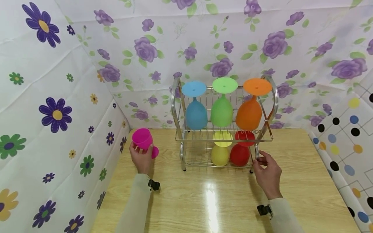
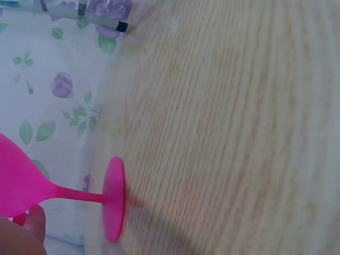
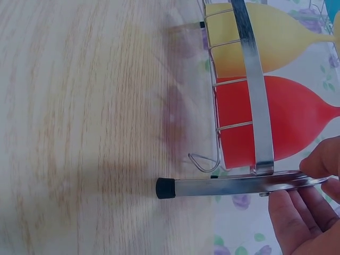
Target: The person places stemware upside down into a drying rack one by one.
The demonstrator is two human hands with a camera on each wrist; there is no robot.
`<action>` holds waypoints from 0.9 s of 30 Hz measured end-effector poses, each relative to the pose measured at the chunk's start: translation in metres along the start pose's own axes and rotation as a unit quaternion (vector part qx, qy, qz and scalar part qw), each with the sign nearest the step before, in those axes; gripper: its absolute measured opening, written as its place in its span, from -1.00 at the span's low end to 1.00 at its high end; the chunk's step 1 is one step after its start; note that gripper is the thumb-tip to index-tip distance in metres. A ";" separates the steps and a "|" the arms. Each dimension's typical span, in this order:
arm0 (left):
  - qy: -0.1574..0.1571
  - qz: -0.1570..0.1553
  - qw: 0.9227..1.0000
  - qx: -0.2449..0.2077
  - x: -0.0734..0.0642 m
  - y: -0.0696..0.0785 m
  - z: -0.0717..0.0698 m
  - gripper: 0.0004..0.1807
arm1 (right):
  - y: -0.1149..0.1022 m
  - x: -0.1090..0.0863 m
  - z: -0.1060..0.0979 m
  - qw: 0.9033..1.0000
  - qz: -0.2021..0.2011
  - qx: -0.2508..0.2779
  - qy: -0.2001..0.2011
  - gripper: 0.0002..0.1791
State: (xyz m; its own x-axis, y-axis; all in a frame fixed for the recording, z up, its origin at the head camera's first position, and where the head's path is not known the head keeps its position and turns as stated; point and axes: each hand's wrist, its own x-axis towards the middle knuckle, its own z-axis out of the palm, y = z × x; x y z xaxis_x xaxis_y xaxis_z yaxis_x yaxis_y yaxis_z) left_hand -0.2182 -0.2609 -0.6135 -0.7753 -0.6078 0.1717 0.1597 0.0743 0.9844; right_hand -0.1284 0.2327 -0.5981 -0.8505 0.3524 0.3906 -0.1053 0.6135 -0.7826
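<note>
At the table's left side, my left hand (image 1: 141, 160) grips a pink goblet (image 1: 142, 137) by its bowl, mouth up and a little tilted. In the left wrist view the goblet's round foot (image 2: 113, 199) shows close over the table. My right hand (image 1: 268, 173) holds the front right leg of a two-tier metal dish rack (image 1: 224, 140), thumb on one side and fingers on the other. Upside down on the upper tier stand a blue goblet (image 1: 196, 115), a green goblet (image 1: 222, 111) and an orange goblet (image 1: 249, 113). A yellow goblet (image 1: 220, 155) and a red goblet (image 1: 240, 154) stand inverted below.
The wooden table (image 1: 198, 200) runs up to a back wall of flowered cloth (image 1: 186, 38). A daisy-print cloth (image 1: 58, 129) closes off the left side, a dotted cloth (image 1: 344, 145) the right. The lower tier's left part shows bare wire.
</note>
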 end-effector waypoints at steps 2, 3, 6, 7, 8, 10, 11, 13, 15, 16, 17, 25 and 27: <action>-0.006 -0.001 1.000 0.002 -0.003 0.002 -0.001 -0.08 | 0.001 0.000 -0.001 1.000 0.003 -0.001 -0.001 -0.50; -0.010 0.000 1.000 0.005 -0.006 0.003 -0.002 -0.08 | 0.001 0.001 -0.001 1.000 0.004 -0.001 -0.002 -0.51; -0.023 0.013 0.999 0.023 -0.014 0.008 -0.005 -0.08 | 0.002 0.001 -0.001 1.000 0.006 -0.002 -0.008 -0.51; -0.029 0.022 0.999 0.031 -0.016 0.009 -0.006 -0.08 | 0.003 0.001 -0.001 1.000 0.007 -0.003 -0.009 -0.51; -0.036 0.030 0.998 0.039 -0.019 0.011 -0.008 -0.08 | 0.003 0.001 0.000 1.000 0.008 -0.003 -0.011 -0.51; -0.048 0.048 0.996 0.055 -0.026 0.015 -0.011 -0.07 | 0.004 0.001 0.000 1.000 0.011 -0.002 -0.014 -0.51; -0.053 0.057 0.995 0.058 -0.029 0.017 -0.012 -0.06 | 0.004 0.000 0.000 1.000 0.012 -0.001 -0.015 -0.50; -0.062 0.073 0.994 0.061 -0.037 0.023 -0.014 -0.04 | 0.005 0.000 0.000 1.000 0.013 0.000 -0.017 -0.49; -0.070 0.091 0.992 0.060 -0.046 0.030 -0.016 -0.04 | 0.004 0.001 -0.001 1.000 0.014 0.003 -0.021 -0.47; -0.075 0.104 0.990 0.057 -0.050 0.034 -0.017 -0.04 | 0.004 0.001 -0.001 1.000 0.015 0.004 -0.023 -0.47; -0.080 0.117 0.988 0.056 -0.055 0.038 -0.018 -0.05 | 0.004 0.001 -0.002 1.000 0.016 0.003 -0.025 -0.46; -0.136 0.190 0.970 0.066 -0.092 0.068 -0.026 -0.06 | -0.002 0.000 -0.006 0.999 0.020 0.001 -0.033 -0.43; -0.151 0.199 0.966 0.073 -0.098 0.073 -0.028 -0.05 | -0.004 -0.001 -0.007 0.999 0.018 0.002 -0.032 -0.42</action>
State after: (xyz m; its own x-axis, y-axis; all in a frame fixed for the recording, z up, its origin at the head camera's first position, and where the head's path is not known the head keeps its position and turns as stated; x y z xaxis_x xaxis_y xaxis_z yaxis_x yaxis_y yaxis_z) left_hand -0.1129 -0.2180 -0.5593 -0.8169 -0.2519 0.5188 0.4107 0.3774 0.8300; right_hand -0.1236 0.2352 -0.5917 -0.8846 0.3287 0.3307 -0.0760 0.5982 -0.7977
